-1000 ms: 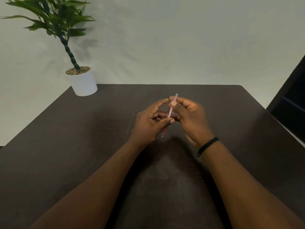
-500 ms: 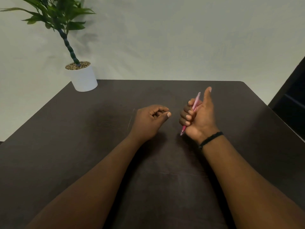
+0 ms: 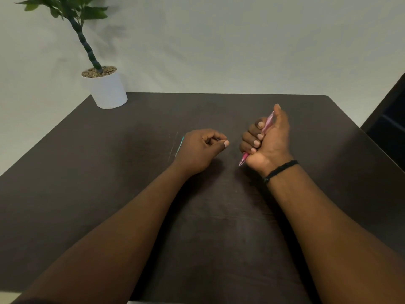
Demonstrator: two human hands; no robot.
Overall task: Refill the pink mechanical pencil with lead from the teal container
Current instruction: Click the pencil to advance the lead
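Note:
My right hand (image 3: pixel 268 141) is a fist around the pink mechanical pencil (image 3: pixel 267 123), held upright and tilted. Its tip (image 3: pixel 242 162) points down toward me just above the dark table (image 3: pixel 131 172), and my thumb rises beside its top end. My left hand (image 3: pixel 202 149) rests on the table a little to the left, fingers curled in and thumb against the forefinger; nothing shows inside it. A thin teal sliver, the teal container (image 3: pixel 180 146), peeks out along the far left side of that hand; the rest is hidden.
A green plant in a white pot (image 3: pixel 105 88) stands at the table's far left corner. A dark piece of furniture (image 3: pixel 388 119) sits past the table's right edge. A black band is on my right wrist.
One second ago both hands met at the pencil. They have drawn apart: the right hand took the pencil off to the right in a fist, and the left hand curled shut and settled on the table.

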